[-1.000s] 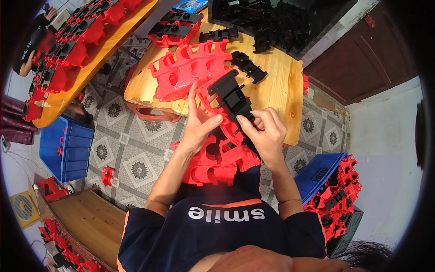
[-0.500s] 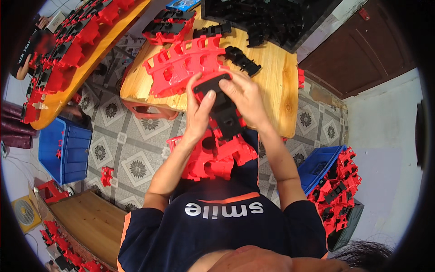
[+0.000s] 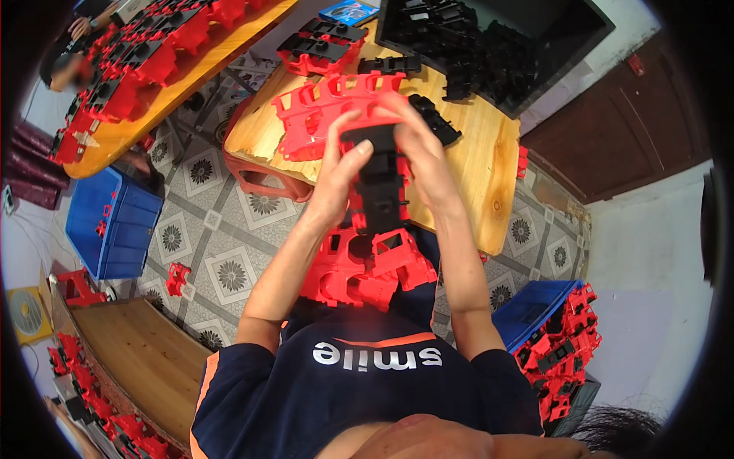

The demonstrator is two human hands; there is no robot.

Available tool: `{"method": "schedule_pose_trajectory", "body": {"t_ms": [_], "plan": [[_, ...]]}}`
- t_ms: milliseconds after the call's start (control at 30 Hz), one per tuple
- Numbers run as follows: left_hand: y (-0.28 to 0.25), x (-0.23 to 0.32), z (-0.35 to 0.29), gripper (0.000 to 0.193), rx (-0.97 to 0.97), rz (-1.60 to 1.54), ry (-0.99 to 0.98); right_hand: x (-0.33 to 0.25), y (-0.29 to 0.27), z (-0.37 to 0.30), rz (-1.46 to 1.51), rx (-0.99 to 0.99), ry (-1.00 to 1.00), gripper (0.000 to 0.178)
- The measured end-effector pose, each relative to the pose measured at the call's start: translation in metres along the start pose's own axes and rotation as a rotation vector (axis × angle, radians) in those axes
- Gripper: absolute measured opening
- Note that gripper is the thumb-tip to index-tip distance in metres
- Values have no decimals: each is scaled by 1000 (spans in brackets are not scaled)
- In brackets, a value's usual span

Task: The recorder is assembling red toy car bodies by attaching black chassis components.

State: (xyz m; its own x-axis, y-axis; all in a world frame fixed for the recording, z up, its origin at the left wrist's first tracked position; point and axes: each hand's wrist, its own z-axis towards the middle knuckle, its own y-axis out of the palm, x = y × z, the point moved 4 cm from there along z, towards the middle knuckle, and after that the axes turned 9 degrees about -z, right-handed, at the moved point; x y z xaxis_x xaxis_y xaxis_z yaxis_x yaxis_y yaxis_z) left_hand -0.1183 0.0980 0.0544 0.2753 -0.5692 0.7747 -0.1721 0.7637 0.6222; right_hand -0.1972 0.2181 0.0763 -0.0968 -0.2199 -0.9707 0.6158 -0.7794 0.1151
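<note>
Held over my lap is a red plastic part with a black plastic insert [image 3: 380,187] lying along its top. My left hand [image 3: 340,172] grips its left side, the thumb resting on the black face near the far end. My right hand [image 3: 428,164] wraps round the far right corner; its fingers are a little blurred and its thumb is partly hidden. Several red plastic frames [image 3: 344,279] lie in my lap beneath the held part. Just beyond my hands, a joined row of red frames [image 3: 306,115] sits on the wooden table [image 3: 489,183].
Black inserts [image 3: 436,118] lie on the table, beside a large black tray [image 3: 566,38] full of them. Red-black parts [image 3: 317,50] stand at the back. Blue crates [image 3: 115,229] flank me, the right one [image 3: 535,306] near heaped red parts. Another person's hand [image 3: 79,28] shows at far left.
My right thumb has come off the black face, and the right hand has shifted to the part's far right corner. The held part has turned slightly. The whole view has shifted a little.
</note>
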Motion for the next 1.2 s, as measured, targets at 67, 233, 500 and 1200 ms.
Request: {"method": "schedule_pose_trajectory", "body": {"t_ms": [67, 233, 500, 1200], "plan": [[1, -9, 5, 49, -3, 100, 69, -2, 8, 12, -229, -104, 59, 62], [-13, 13, 26, 45, 162, -87, 42, 11, 5, 21, 125, -111, 77, 56], [-12, 57, -28, 112, -55, 312, -191, 28, 24, -22, 24, 194, 47, 53], [-356, 360, -438, 99, 2025, 68, 1468, 63, 66, -36, -353, -479, 323, 38]]}}
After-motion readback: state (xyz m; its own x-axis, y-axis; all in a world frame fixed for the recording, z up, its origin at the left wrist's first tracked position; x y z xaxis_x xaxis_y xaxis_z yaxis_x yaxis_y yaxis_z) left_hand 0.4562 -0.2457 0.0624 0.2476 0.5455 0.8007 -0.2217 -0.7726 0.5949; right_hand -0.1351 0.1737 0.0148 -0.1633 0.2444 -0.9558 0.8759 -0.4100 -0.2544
